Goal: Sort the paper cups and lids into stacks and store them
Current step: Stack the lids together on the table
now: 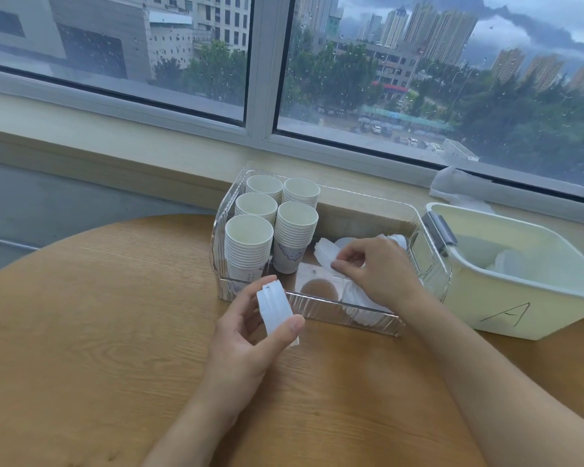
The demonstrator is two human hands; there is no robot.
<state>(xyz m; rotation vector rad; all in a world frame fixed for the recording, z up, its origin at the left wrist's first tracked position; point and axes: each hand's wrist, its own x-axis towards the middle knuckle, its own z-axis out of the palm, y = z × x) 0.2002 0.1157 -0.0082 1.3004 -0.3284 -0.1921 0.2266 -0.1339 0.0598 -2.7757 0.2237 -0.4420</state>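
Over table edge of clear bin (pixel 317 306) | left hand (pixel 250 335) grips lid stack (pixel 277 311) | right hand (pixel 371 267) pinches lids (pixel 326 252) inside

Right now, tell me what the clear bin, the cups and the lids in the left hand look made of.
Clear bin: seemingly glossy ribbed transparent plastic; the table shows through.
Cups: likely matte paper; rolled rims, printed sides.
Lids in the left hand: probably thin translucent white plastic, stacked edges showing.

- Looks like an office break corner, probably, high up in a city block
- big rain-spotted aluminium-framed window (pixel 260 72) overlooking towers and a car park
- round light wooden table (pixel 91 332) pushed against the beige windowsill (pixel 115 136)
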